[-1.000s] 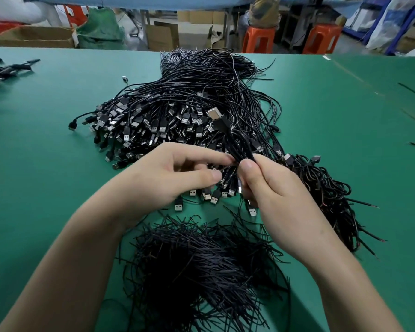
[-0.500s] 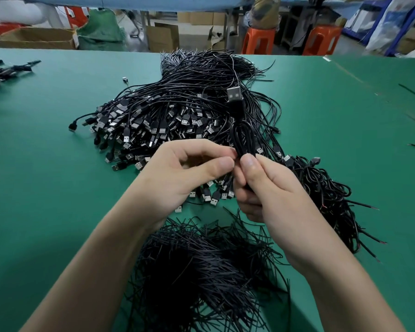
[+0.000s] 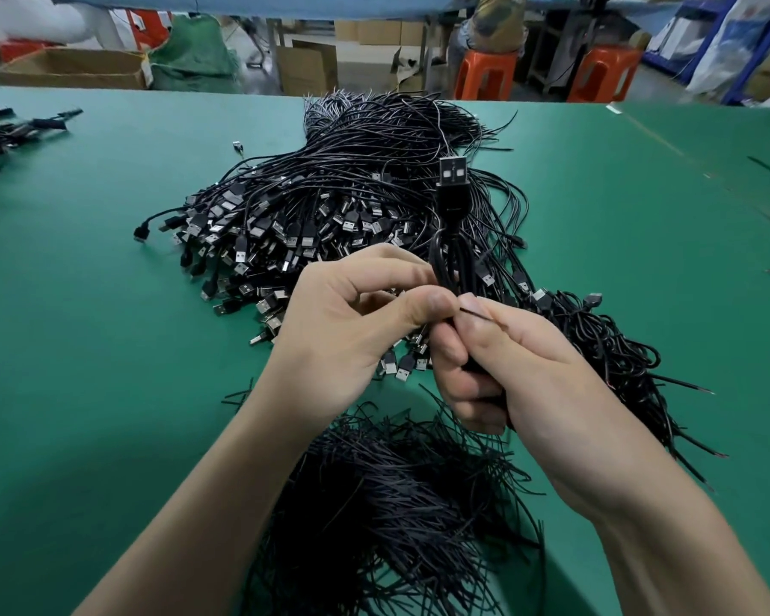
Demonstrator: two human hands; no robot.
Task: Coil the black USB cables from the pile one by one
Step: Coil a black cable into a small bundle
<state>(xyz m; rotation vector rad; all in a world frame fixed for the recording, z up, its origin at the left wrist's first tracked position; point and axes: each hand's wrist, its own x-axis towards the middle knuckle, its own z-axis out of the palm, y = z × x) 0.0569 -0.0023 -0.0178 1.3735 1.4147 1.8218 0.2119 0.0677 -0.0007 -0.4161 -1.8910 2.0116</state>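
Both hands meet in front of the pile (image 3: 330,206) of black USB cables, which sprawls across the middle of the green desk (image 3: 85,349). The right hand (image 3: 521,375) has its fingers curled round the lower part of one coiled cable (image 3: 445,260), gripping it upright above the pile's near edge. The strands run up out of the fist, and the USB plug (image 3: 453,175) stands at the top with its metal face turned toward the camera. The left hand (image 3: 352,331) pinches the same bundle with thumb and forefinger just above the right hand's grip, so the two thumbs almost touch. A thin black wire end (image 3: 476,314) lies across the right thumb; I cannot tell what it belongs to. On the near side of the pile, under the forearms, lies a heap of short black wires (image 3: 396,504). To the right of the pile, touching it, is a cluster of bundled cables (image 3: 619,349). Well to the left of the pile, at the desk's edge, lie a few more cables (image 3: 19,126). Beyond the pile, past the desk, stand two orange stools (image 3: 485,73) and a cardboard box (image 3: 72,68).
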